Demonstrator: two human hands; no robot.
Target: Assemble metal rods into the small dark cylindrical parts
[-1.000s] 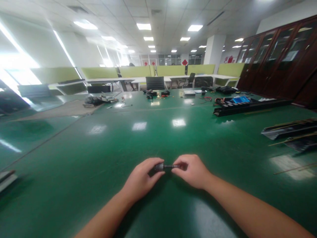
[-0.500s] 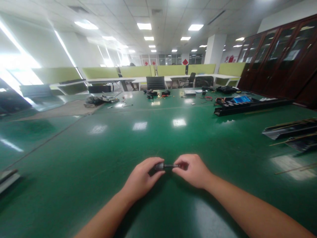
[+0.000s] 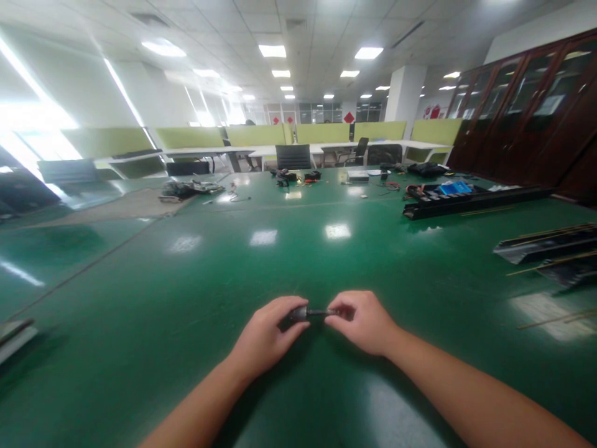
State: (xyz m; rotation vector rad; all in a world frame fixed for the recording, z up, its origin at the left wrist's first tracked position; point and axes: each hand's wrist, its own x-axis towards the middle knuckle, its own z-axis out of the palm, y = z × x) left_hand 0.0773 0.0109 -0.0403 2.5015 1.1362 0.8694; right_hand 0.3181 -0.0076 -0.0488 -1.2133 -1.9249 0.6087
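One dark piece — a thick cylinder with a thin shaft — runs crosswise in front of me, over the green tabletop. My left hand grips the cylinder between thumb and fingers; my right hand pinches the shaft towards its other end, so the piece bridges the gap between them. Any marking on it is too small to read — likewise the red diamond sign far behind.

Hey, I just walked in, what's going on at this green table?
Someone's left hand holds a small dark cylinder, while their right hand pinches a thin dark rod that meets its end. Both are in front of the person, over the green table. Exactly what they are is too small to tell.
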